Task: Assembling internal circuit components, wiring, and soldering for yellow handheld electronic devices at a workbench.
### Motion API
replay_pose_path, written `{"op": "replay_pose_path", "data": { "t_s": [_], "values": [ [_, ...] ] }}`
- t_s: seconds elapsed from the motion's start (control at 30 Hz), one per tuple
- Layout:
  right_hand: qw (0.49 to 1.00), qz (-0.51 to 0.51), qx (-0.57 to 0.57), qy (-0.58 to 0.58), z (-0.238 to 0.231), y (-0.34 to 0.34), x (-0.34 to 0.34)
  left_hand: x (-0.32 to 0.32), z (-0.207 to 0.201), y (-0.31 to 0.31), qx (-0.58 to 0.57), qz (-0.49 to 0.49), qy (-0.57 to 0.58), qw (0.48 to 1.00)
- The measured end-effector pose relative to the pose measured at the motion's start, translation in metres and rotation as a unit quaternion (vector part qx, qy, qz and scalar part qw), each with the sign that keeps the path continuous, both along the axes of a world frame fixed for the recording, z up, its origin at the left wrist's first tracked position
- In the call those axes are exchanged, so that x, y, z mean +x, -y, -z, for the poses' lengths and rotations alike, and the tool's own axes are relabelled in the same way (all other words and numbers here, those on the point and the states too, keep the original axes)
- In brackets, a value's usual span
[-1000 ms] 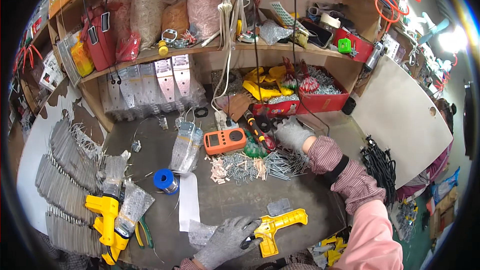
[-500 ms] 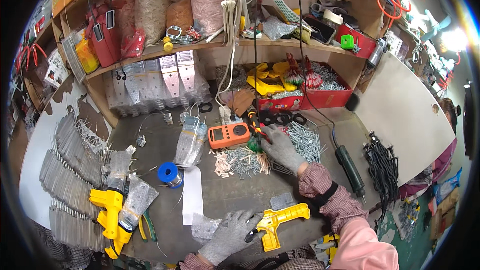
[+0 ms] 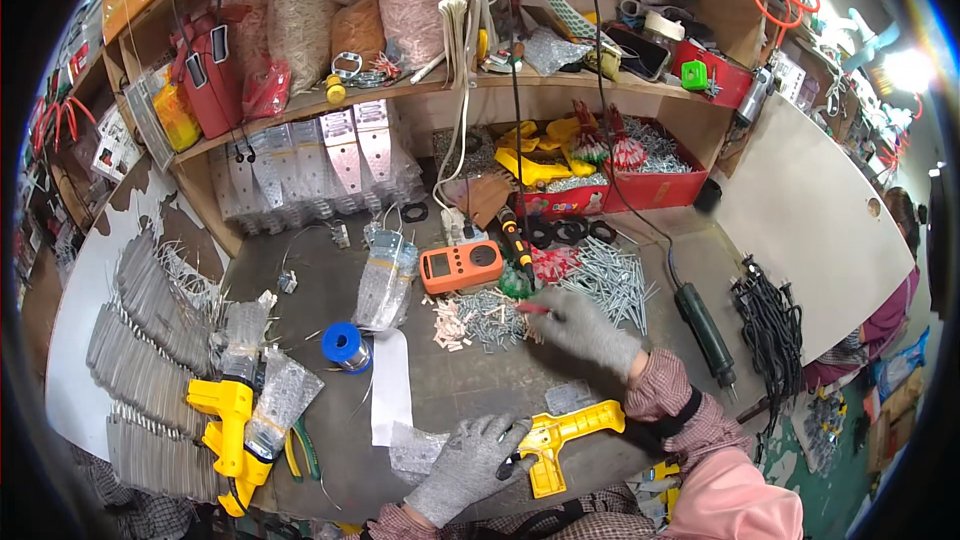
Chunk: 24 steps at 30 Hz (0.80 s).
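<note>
My left hand (image 3: 468, 468), in a grey glove, is closed on the nose end of a yellow pistol-shaped housing (image 3: 578, 427) lying at the front of the bench. A small black part (image 3: 510, 464) shows by its fingertips. Gloved as well, my right hand (image 3: 594, 332) pinches a small red piece (image 3: 534, 308) just above the heap of short screws (image 3: 488, 322); its exact kind is too small to tell. Beyond the fingers lie a green bundle (image 3: 514, 283), a red-and-white bundle (image 3: 553, 262) and a pile of long screws (image 3: 612, 285).
An orange meter (image 3: 461, 267) and a screwdriver (image 3: 515, 240) lie behind the screws. At left are a blue solder spool (image 3: 346, 347), a yellow gun-shaped tool (image 3: 225, 430) and stacked metal strips (image 3: 150, 370). A dark corded power screwdriver (image 3: 704, 334) and black cords (image 3: 767, 335) lie right.
My right hand has drawn back toward me and slightly right from the bundles, and a red piece now shows in its fingers. My left hand keeps its hold on the yellow housing.
</note>
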State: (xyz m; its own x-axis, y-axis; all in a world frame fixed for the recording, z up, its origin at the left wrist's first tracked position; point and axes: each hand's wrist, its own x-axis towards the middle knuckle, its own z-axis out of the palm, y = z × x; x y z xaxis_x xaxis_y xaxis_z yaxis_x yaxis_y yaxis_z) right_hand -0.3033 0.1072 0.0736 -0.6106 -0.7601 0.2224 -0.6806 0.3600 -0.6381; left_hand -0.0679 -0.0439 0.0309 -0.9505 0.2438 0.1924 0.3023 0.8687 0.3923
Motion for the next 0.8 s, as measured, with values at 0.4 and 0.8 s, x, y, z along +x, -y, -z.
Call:
{"op": "replay_pose_path", "data": {
  "t_s": [0.4,0.8],
  "values": [
    [0.959,0.120,0.154,-0.206,0.014,0.058,-0.048,0.000,-0.008,-0.002,0.031,-0.001,0.036,0.999],
    [0.962,0.107,0.208,-0.138,0.006,0.064,-0.059,-0.181,-0.004,0.042,-0.097,-0.059,-0.101,0.988]
  ]
}}
